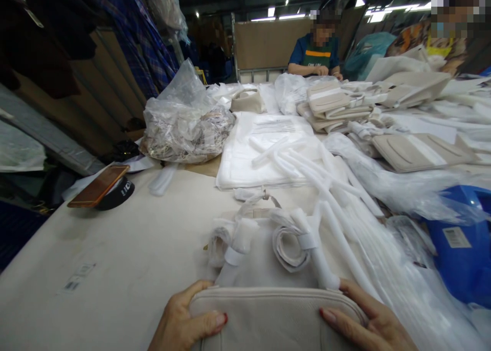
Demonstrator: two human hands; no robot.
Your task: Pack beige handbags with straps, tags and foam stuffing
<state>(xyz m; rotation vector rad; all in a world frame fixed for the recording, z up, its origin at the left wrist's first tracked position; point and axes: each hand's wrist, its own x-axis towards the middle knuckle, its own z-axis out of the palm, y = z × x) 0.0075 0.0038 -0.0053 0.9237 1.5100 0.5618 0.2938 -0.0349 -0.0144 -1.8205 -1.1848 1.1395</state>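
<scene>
A beige bag point(272, 317) spans the near side of the counter point(134, 259), its lower part out of my view as I watch remotely through the head camera. The left hand point(187, 317) and right hand point(370, 317) are clamped on its two upper corners, thumbs pressed to the front face and fingers behind, a symmetrical hold that seems meant to keep the top edge straight and level. (Whether the base bears on the counter, I cannot tell.)

Just beyond that edge, a left rolled strap point(220, 246) and a right rolled strap point(291, 251) sit coiled in white wrapping, probably bound so they neither trail nor rub. White foam strips point(299, 161) lie loose ahead and to the right, some across a stack of white sheets point(233, 161), a spot I would guess was chosen for easy reach.

At left, a phone point(102, 184) leans on a dark round item point(118, 193), apparently parked away from the work. Farther out are a clear plastic sack point(187, 128), a blue bin point(456, 254) and piled beige pieces point(330, 100); across the counter, a co-worker point(316, 54) bends over something too small to make out.
</scene>
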